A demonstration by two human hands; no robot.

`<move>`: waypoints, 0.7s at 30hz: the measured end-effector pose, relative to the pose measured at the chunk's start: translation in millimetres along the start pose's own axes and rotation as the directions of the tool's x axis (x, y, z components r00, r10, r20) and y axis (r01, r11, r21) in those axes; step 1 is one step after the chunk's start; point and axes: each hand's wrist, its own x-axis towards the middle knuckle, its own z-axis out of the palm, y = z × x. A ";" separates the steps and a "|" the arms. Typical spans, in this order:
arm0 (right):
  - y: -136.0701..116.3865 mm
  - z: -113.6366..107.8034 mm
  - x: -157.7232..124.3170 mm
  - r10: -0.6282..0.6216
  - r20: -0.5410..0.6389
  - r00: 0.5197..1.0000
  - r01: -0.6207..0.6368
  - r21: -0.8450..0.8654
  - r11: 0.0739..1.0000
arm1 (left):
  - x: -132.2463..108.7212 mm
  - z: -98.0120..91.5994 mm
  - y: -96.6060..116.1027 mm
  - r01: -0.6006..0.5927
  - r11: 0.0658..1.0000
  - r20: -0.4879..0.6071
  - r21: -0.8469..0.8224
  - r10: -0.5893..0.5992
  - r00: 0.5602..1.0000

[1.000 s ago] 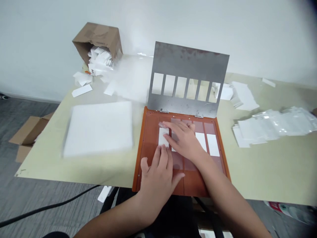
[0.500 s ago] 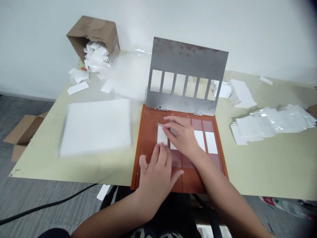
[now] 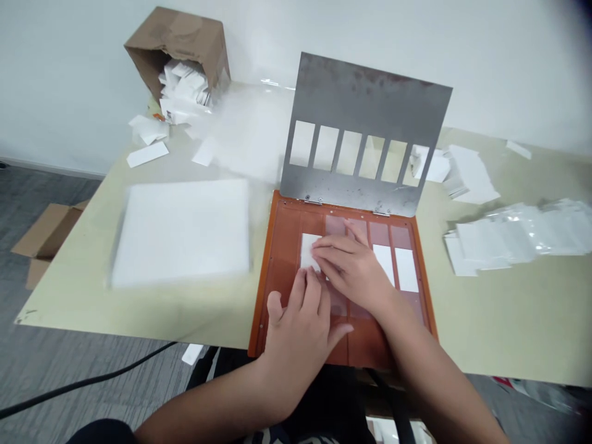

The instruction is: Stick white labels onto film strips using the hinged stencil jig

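Right fingers (image 3: 338,242): lowered to card's (image 3: 307,248) right edge, bunched; grip unclear.
Left fingers (image 3: 312,291): loosely open, empty, at its bottom.
Card: likely being aligned; next needs light pressure.

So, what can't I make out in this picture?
All in the head view:
- Orange tray: what lies in the slots under the right hand, which covers them.
- White card: its lower end, behind the fingertips of the left hand.
- Cardboard box: its depths, behind its own walls and the white papers.
- Clear packets: the far end, cut off by the picture's right edge.
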 end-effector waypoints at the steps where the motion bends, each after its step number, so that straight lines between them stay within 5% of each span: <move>1: -0.4 -0.4 0.0 0.002 0.005 1.000 -0.002 0.000 1.000 | -0.5 0.5 -0.1 -0.004 1.000 -0.001 -0.001 0.004 1.000; 21: -5.9 -3.4 1.3 0.047 -0.024 0.999 -0.047 0.004 0.999 | -2.6 4.0 -3.8 -0.032 0.999 0.018 -0.006 0.033 0.999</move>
